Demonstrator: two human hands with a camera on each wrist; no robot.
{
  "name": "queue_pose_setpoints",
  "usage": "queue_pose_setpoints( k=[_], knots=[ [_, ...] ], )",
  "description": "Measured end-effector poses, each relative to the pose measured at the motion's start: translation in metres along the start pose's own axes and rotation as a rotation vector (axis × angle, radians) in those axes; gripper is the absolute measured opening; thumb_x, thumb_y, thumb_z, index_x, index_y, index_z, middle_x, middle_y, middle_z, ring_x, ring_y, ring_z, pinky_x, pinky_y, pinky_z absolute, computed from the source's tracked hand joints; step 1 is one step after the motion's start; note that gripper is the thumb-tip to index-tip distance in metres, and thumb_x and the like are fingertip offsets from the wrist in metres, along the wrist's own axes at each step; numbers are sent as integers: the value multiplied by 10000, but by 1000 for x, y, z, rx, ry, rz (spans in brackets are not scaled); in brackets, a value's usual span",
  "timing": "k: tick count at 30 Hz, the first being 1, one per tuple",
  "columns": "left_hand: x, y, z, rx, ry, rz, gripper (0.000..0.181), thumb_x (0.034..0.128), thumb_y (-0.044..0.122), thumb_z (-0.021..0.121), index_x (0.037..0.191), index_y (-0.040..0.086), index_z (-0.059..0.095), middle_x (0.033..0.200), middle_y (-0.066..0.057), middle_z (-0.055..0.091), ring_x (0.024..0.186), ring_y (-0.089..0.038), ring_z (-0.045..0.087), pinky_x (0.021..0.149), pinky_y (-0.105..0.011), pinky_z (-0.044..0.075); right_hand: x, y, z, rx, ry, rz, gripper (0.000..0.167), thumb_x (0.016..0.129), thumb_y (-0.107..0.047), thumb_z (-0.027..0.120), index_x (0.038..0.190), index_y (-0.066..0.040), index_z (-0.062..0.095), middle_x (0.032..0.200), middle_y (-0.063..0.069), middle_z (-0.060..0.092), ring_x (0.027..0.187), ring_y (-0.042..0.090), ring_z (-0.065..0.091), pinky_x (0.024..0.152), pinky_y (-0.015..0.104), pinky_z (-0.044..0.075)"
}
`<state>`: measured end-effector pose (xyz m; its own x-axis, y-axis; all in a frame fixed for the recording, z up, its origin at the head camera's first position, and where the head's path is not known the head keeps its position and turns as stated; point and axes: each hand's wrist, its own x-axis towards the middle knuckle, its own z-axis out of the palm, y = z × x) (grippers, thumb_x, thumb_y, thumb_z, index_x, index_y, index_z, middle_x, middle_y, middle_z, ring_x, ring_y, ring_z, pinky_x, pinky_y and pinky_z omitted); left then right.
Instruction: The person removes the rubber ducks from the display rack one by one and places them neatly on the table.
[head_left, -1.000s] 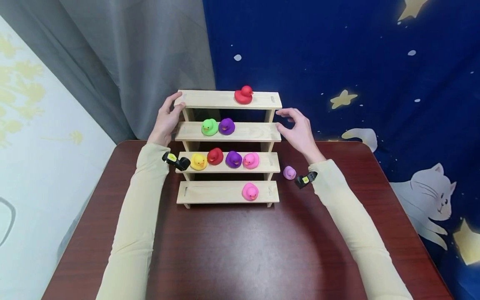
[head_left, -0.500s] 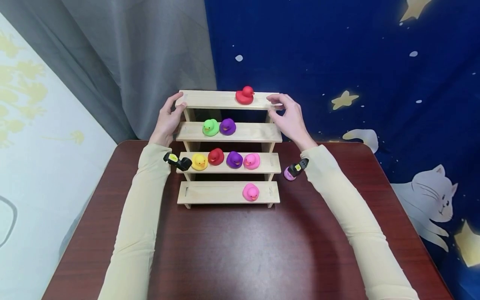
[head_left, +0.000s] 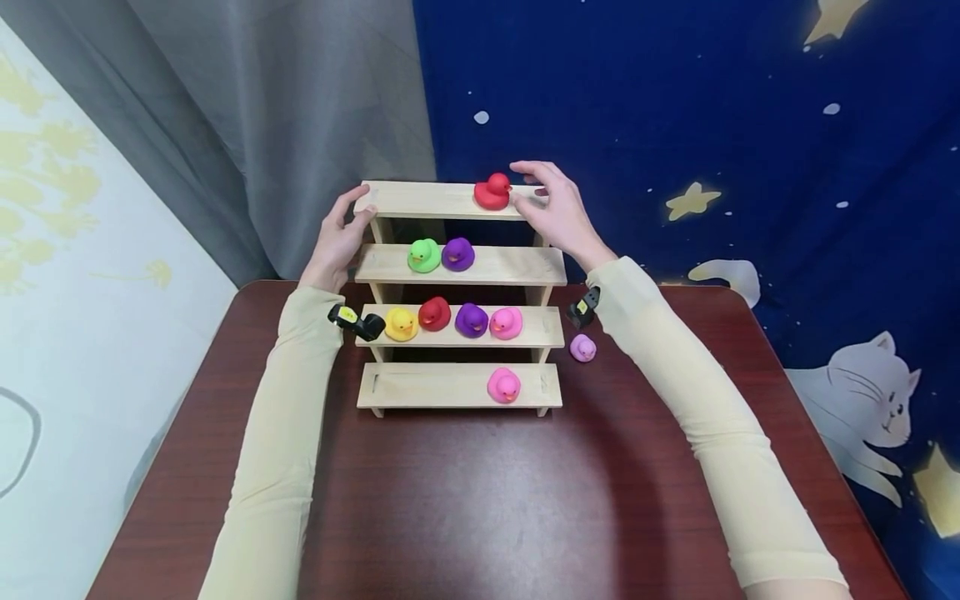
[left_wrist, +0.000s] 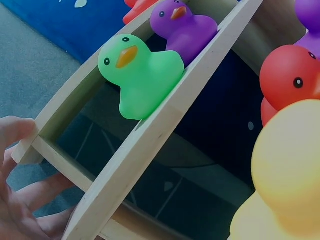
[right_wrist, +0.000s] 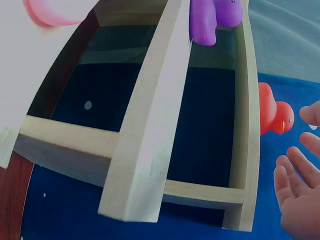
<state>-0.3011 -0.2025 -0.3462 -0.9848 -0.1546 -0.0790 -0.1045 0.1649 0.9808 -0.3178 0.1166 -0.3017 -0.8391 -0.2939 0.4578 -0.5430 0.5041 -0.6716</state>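
A wooden tiered shelf (head_left: 420, 200) stands on the table with rubber ducks on its boards. My left hand (head_left: 336, 243) holds the left end of the top board, with the thumb on its edge in the left wrist view. My right hand (head_left: 561, 208) is just right of the red duck (head_left: 492, 193) on the top board, thumb and fingers spread apart; the right wrist view shows a gap between them. One board down sit a green duck (left_wrist: 145, 75) and a purple duck (head_left: 458, 255).
The third board carries a yellow duck (head_left: 402, 323), a red one, a purple one and a pink one. On the bottom board is another pink duck (head_left: 504, 386). A small lilac duck (head_left: 582, 348) lies on the brown table (head_left: 480, 500). Curtains (head_left: 615, 100) hang behind.
My right hand has moved up and left, from the second board's right end over the top board's end to beside the red duck. The left hand has stayed in place.
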Motion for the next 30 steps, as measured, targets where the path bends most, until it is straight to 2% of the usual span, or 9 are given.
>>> queue_pose_setpoints(
  k=[7,13,17,24,30],
  knots=[
    [1,-1,1,4,-11,-6,460,980,415,530,1427,441,424,1522,-39,289,1284,-340,394,1002,-581,306,6,2,7,23,-34,15,448,895,-113,659,1329,-45,575,1353,87,518,1190,215,511,964,321,416],
    [3,-2,1,1,-7,0,459,982,403,533,1429,428,429,1534,-20,267,1290,-319,358,1014,-582,292,7,6,12,55,-30,49,416,902,-114,670,1304,-46,593,1250,88,601,1137,162,544,935,285,435],
    [3,-1,1,5,-10,5,462,983,401,531,1432,424,425,1536,-20,259,1296,-313,343,1021,-583,288,7,5,13,91,2,76,347,906,-116,677,1242,-55,616,1150,76,647,1084,127,560,883,259,442],
    [2,0,2,-2,-26,-4,466,982,412,529,1433,438,413,1513,-50,297,1289,-345,375,998,-594,304,8,7,14,121,64,119,279,903,-124,691,1165,-51,631,1082,70,662,1009,119,580,830,254,453],
    [2,0,5,-1,-21,0,462,980,416,531,1430,429,425,1519,-28,289,1260,-281,365,1017,-553,295,4,6,14,132,84,121,275,885,-118,709,1142,-49,641,1045,71,668,979,123,579,789,249,444]
  ],
)
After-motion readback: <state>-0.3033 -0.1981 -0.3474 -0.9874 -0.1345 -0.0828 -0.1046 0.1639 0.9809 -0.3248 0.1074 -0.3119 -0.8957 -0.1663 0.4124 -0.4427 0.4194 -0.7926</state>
